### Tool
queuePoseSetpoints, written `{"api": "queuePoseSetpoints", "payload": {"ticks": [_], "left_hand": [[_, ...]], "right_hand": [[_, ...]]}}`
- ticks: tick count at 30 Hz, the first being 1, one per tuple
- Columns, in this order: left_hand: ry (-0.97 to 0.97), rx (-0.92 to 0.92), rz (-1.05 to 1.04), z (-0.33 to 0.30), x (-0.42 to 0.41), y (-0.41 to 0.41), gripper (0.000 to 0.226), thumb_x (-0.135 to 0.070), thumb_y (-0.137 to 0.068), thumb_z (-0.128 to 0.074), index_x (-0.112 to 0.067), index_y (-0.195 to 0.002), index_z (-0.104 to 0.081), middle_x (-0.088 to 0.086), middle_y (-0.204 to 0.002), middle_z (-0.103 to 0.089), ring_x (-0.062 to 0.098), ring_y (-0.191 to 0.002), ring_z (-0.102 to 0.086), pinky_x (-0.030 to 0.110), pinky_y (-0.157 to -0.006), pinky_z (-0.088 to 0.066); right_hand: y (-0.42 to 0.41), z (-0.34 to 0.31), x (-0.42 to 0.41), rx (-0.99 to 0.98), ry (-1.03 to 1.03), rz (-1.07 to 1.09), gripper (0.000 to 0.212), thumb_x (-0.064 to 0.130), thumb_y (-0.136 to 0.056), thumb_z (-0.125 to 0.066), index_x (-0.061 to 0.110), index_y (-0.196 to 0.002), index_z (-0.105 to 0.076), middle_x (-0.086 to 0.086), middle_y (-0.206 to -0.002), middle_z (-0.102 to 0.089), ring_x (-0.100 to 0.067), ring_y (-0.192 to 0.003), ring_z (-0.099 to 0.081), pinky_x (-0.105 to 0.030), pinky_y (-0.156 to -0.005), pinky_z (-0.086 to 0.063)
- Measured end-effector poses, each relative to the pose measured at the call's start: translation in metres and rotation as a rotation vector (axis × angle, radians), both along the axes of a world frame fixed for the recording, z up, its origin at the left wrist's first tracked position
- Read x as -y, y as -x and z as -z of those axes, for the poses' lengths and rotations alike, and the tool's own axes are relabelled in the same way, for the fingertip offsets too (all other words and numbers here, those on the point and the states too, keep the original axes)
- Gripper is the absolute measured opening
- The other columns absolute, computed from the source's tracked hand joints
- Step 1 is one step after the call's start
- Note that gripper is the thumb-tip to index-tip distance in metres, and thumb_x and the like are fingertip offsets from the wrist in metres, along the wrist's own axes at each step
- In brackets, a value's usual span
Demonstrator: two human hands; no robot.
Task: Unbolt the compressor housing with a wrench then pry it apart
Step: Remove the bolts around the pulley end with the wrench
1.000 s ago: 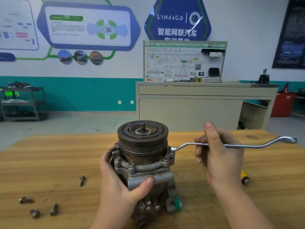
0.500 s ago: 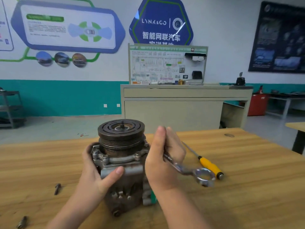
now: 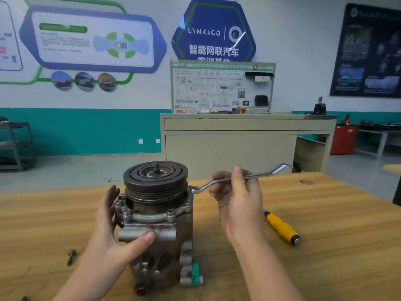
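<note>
While the compressor (image 3: 155,216) stands on the tabletop (image 3: 325,246), the left hand (image 3: 112,231) wraps its metal body, fingers spread. The right hand (image 3: 236,198) pinches the wrench (image 3: 256,175), whose ring sits at a bolt. It looks heavy and hard, so hold the wide middle tight.

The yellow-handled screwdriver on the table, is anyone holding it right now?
No. The yellow-handled screwdriver lies untouched on the wooden table, while the right hand holds the wrench and the left hand grips the compressor.
</note>
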State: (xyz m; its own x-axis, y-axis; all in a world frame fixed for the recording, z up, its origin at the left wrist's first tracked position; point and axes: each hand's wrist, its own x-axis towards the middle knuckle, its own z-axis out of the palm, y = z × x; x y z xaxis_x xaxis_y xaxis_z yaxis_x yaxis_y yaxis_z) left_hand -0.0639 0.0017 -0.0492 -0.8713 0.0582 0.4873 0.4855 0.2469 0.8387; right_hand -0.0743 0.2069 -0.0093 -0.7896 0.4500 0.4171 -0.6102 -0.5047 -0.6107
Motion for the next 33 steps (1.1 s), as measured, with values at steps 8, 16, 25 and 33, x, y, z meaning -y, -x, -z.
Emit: {"api": "queuePoseSetpoints", "payload": {"ticks": [8, 16, 25, 33], "left_hand": [[0.011, -0.077, -0.078, 0.003, -0.007, -0.001, 0.117, -0.062, -0.037, -0.076, -0.036, -0.14, -0.027, -0.011, -0.137, -0.043, 0.007, -0.124, -0.044, 0.024, -0.099, -0.036], [0.05, -0.089, -0.11, 0.0, 0.001, 0.002, 0.074, -0.077, -0.052, -0.061, -0.06, -0.12, -0.036, -0.016, -0.13, -0.049, 0.01, -0.12, -0.049, 0.04, -0.102, -0.042], [-0.009, -0.105, -0.145, 0.009, -0.001, 0.001, 0.091, -0.074, -0.052, -0.063, -0.045, -0.133, -0.033, -0.013, -0.136, -0.044, 0.014, -0.127, -0.044, 0.042, -0.109, -0.036], [-0.026, -0.01, -0.092, 0.009, -0.004, -0.01, 0.105, -0.081, -0.058, -0.064, -0.05, -0.145, -0.013, -0.024, -0.149, -0.029, -0.007, -0.132, -0.03, 0.022, -0.104, -0.026]], "right_hand": [[-0.02, 0.004, 0.018, -0.398, -0.472, 0.596, 0.005, 0.052, -0.095, -0.043, 0.054, -0.092, -0.045, -0.002, -0.075, -0.064, -0.005, -0.045, -0.056, -0.014, -0.05, -0.046], [-0.019, 0.014, 0.027, -0.54, -0.586, 0.6, 0.021, 0.037, -0.101, -0.038, 0.02, -0.095, -0.047, 0.001, -0.079, -0.058, -0.01, -0.051, -0.052, -0.02, -0.051, -0.044], [-0.014, 0.03, 0.046, -0.681, -0.864, 0.819, 0.026, 0.033, -0.102, -0.034, 0.015, -0.09, -0.048, -0.001, -0.083, -0.051, -0.017, -0.068, -0.051, -0.03, -0.059, -0.045], [0.019, -0.001, 0.009, 0.251, 0.285, -0.271, 0.032, 0.029, -0.103, -0.035, 0.013, -0.077, -0.046, -0.01, -0.055, -0.065, -0.012, -0.034, -0.048, -0.016, -0.035, -0.038]]}}
